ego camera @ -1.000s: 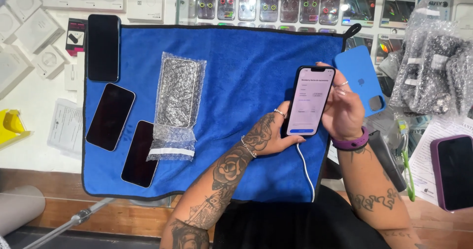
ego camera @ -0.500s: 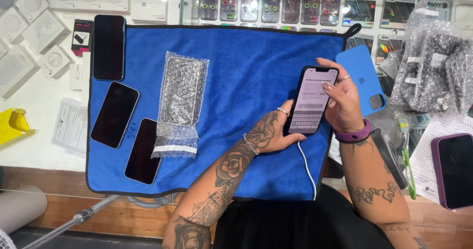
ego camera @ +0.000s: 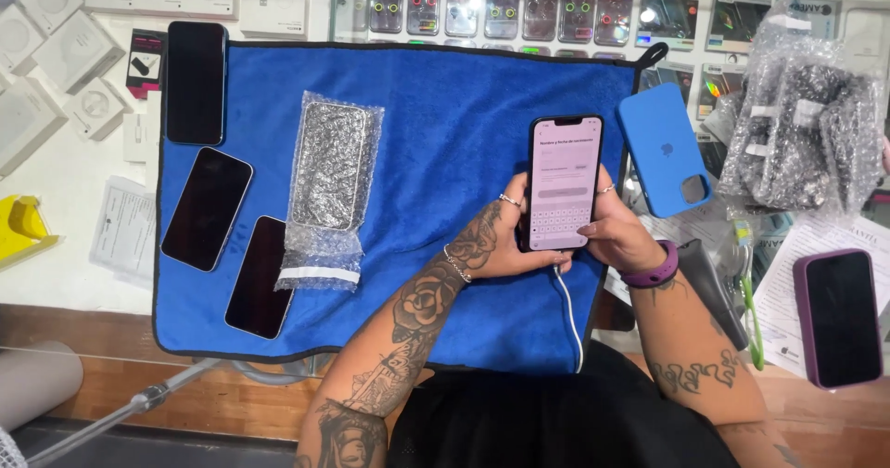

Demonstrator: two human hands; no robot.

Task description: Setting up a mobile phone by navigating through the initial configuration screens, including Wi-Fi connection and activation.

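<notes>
Five phones are counted in all. One lit phone (ego camera: 564,183) is held over the blue towel (ego camera: 436,116) by two hands, the left hand (ego camera: 501,241) and the right hand (ego camera: 616,232). Three dark phones are laid at the towel's left side: one at the top corner (ego camera: 196,82), one below it (ego camera: 207,208), and one nearest the counter edge (ego camera: 260,276). One purple-cased phone (ego camera: 840,318) is seen at the far right. One blue phone case (ego camera: 664,149) is counted beside the towel. One bubble-wrapped device (ego camera: 331,176) is counted on the towel. One white cable (ego camera: 573,315) is counted. One towel is present.
</notes>
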